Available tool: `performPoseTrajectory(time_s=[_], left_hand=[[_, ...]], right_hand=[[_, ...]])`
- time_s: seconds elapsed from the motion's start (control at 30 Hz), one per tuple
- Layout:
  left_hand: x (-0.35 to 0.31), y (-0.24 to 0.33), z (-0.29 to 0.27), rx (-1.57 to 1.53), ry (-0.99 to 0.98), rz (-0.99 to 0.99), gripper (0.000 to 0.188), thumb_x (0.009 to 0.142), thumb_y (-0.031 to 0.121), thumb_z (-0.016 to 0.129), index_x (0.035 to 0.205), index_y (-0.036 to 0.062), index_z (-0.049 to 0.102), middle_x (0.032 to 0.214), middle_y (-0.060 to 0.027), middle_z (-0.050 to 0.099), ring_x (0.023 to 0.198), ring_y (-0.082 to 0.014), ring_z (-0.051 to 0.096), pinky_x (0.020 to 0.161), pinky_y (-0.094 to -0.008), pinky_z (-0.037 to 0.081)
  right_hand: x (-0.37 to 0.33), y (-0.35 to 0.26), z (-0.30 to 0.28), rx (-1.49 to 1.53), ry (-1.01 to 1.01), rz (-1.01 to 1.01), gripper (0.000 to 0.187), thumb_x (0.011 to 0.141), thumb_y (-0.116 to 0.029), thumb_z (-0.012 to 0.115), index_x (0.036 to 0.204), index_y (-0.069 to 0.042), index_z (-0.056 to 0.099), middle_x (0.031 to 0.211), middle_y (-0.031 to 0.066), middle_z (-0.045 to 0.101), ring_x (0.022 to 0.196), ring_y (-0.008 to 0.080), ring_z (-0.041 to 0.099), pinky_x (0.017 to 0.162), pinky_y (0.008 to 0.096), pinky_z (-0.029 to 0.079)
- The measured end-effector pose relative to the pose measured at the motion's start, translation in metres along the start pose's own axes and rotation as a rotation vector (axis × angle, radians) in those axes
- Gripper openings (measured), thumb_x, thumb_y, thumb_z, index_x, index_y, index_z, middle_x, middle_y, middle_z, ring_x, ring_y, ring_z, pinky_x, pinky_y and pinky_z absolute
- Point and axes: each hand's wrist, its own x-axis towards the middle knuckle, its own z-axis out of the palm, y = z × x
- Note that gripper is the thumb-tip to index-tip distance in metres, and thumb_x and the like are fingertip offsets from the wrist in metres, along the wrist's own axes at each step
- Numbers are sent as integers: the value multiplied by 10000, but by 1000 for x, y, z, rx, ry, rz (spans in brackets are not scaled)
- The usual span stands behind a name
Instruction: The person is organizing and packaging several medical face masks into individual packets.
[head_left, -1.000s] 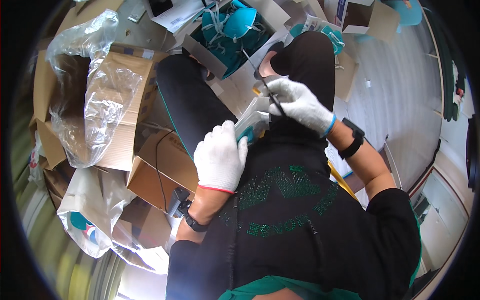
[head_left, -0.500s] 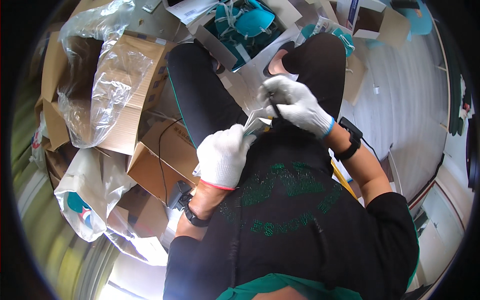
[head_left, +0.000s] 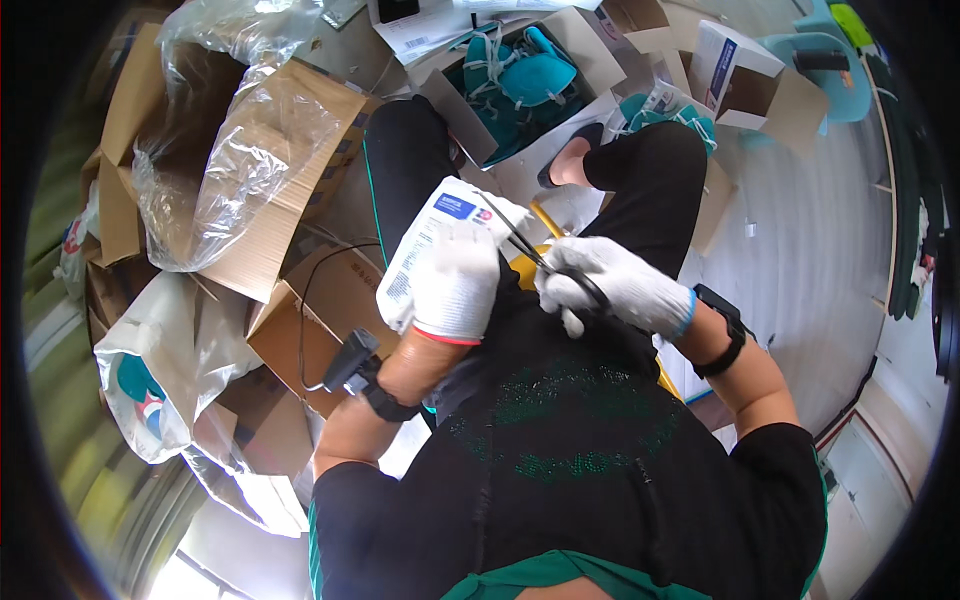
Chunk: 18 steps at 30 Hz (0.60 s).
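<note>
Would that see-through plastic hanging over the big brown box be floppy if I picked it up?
Probably floppy: the clear plastic sags and wrinkles over the cardboard box. It looks thin, so it's likely light for its size. Its shiny surface might feel slippery.

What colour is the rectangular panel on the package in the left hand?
Blue: the panel on the white package shows best in the head view.

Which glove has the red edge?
The left hand wears it, holding the white packet; the right hand, with the scissors, wears a blue-edged one.
</note>
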Motion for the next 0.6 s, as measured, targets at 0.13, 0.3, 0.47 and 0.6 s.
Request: performPoseTrajectory(time_s=[0.13, 0.3, 0.47, 0.6], left_hand=[[-4, 14, 4, -129, -62, -104, 134, 765, 44, 613, 896, 22, 632, 871, -146, 621, 865, -290, 630, 723, -363, 534], [-5, 8, 11, -145, -59, -98, 178, 743, 45, 623, 919, 21, 637, 871, -146, 619, 856, -286, 622, 717, -353, 535], [0, -9, -6, -290, 69, -186, 89, 809, 106, 699, 838, 41, 645, 860, -141, 650, 807, -338, 657, 671, -417, 545], [11, -39, -21, -527, 145, -266, 146, 763, 110, 757, 907, 120, 776, 764, -113, 660, 739, -291, 660, 667, -392, 534]], right_hand=[[13, 17, 2, -33, 61, 27, 374, 896, -340, 735, 981, 2, 610, 794, 43, 614, 609, 102, 604, 591, 243, 474], [11, 20, 11, 5, 165, -4, 435, 870, -334, 778, 1042, 38, 631, 750, 47, 619, 560, 107, 587, 531, 259, 460], [-1, 6, 21, -13, 189, -6, 331, 875, -196, 772, 1058, 41, 631, 750, 51, 619, 541, 107, 580, 501, 257, 455], [0, 10, 9, -65, 120, -64, 255, 859, -98, 756, 1051, 19, 635, 766, 42, 627, 575, 92, 582, 527, 243, 472]])
